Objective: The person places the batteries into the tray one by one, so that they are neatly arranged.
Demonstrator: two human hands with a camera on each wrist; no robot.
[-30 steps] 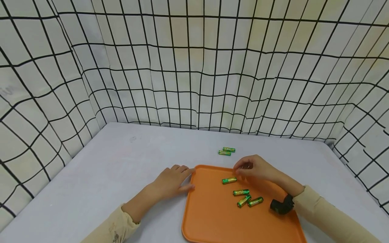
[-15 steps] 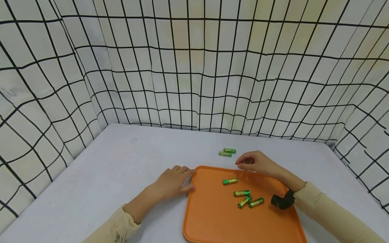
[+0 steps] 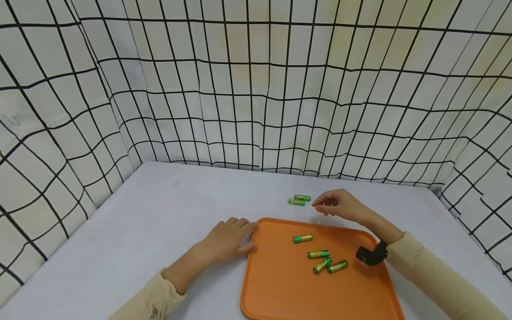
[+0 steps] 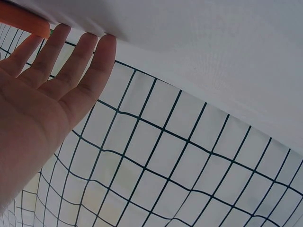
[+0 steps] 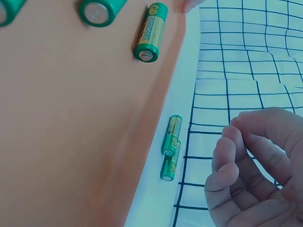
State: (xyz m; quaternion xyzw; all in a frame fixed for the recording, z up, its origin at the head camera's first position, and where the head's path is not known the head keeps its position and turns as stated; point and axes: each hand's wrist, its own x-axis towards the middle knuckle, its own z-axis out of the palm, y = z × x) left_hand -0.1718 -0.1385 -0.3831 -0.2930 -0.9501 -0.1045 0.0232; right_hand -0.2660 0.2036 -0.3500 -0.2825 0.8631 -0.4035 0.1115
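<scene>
My left hand (image 3: 228, 240) rests at the left rim of an orange tray (image 3: 280, 289), its fingers and thumb extended. Past the tray's far rim, my right hand (image 3: 340, 206) hovers with loosely bent fingers, and nothing shows between them in the right wrist view. Two green-and-gold batteries lie side by side on the table beyond the tray, the farther battery (image 3: 302, 197) and the nearer battery (image 3: 297, 202), just left of my right fingertips. Several more lie in the tray: a single battery (image 3: 302, 238) near the far rim, and a loose cluster with one battery (image 3: 318, 254) at its back.
A white-covered table (image 3: 160, 222) bears the tray. Black grid netting (image 3: 256, 102) over pale walls rises behind the table and at both sides. A black wrist strap (image 3: 372, 254) sits at my right cuff, above the tray's right side.
My right hand has moved from the tray's far rim outward beyond it, close to the two batteries on the table. My left hand and the batteries stay where they were.
</scene>
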